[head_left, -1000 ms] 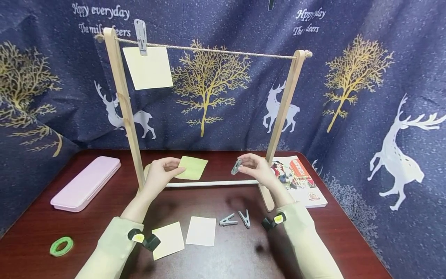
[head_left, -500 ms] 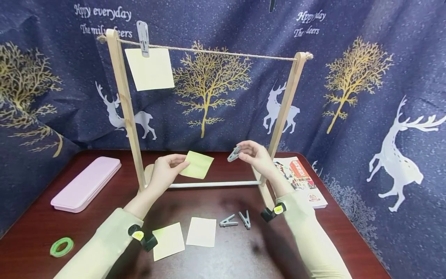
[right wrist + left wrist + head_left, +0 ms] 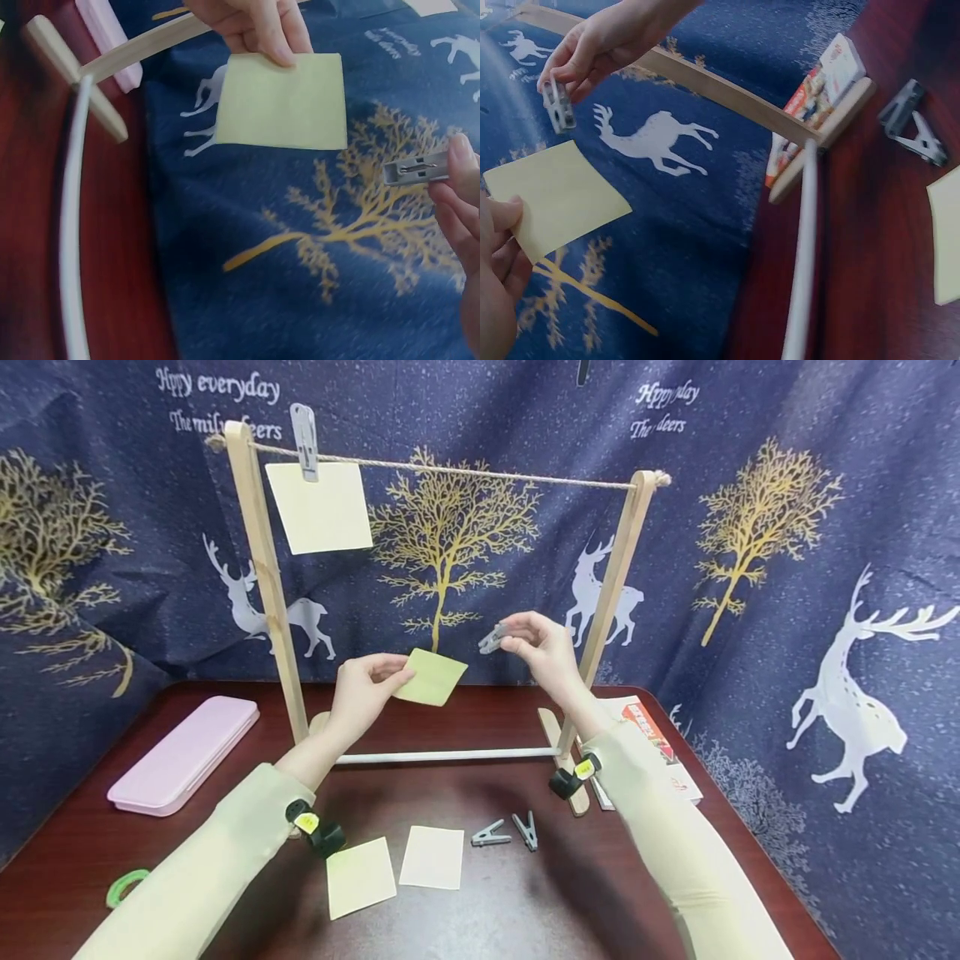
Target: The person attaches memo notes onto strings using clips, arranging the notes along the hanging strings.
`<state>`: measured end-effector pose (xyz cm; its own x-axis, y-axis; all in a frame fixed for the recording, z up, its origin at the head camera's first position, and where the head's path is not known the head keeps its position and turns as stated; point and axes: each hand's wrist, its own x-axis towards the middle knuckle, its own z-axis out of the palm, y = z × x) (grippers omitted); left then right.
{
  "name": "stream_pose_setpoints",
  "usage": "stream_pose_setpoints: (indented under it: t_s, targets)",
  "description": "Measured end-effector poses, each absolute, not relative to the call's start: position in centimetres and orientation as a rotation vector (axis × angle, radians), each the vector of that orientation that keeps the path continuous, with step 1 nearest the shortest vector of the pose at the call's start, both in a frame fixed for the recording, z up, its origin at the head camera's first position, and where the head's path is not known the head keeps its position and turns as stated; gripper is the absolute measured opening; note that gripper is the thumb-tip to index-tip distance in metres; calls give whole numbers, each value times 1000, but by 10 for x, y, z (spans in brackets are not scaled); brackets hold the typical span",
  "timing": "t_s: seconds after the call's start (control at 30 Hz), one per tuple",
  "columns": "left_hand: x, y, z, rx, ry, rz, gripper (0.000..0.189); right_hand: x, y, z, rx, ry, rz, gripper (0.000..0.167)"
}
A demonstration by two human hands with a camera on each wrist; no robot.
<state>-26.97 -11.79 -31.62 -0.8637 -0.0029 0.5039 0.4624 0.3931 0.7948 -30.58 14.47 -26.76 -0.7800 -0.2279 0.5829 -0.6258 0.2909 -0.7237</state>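
Note:
My left hand [image 3: 367, 693] pinches a yellow square of paper [image 3: 432, 677] by its left edge, holding it up in front of the wooden frame. To its right, my right hand [image 3: 543, 652] grips a grey clothespin [image 3: 492, 639] between thumb and fingers. In the right wrist view the clothespin [image 3: 416, 169] points toward the paper [image 3: 285, 101], with a gap between them. Above both hands a twine line [image 3: 480, 470] runs between two posts. Near its left end another grey clothespin [image 3: 304, 442] clips a pale yellow paper [image 3: 321, 510] to the line.
On the table lie a yellow paper [image 3: 362, 878], a whitish paper [image 3: 432, 857] and two grey clothespins [image 3: 491, 833]. A pink case [image 3: 183, 756] and green tape roll [image 3: 126, 887] are at left. A book [image 3: 645, 735] lies behind my right arm. A white crossbar [image 3: 450, 756] joins the posts.
Both hands have risen, the left one carrying the yellow paper up and slightly right, the right one lifting its clothespin. The hung paper and the things on the table stay put.

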Motion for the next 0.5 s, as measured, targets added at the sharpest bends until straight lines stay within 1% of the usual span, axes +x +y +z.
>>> stream_pose_setpoints:
  t_s: [0.5]
  targets:
    - [-268,-108,-253,-360,-1958,-1476,24,-308,114,-186,880,-1885,1393,15]
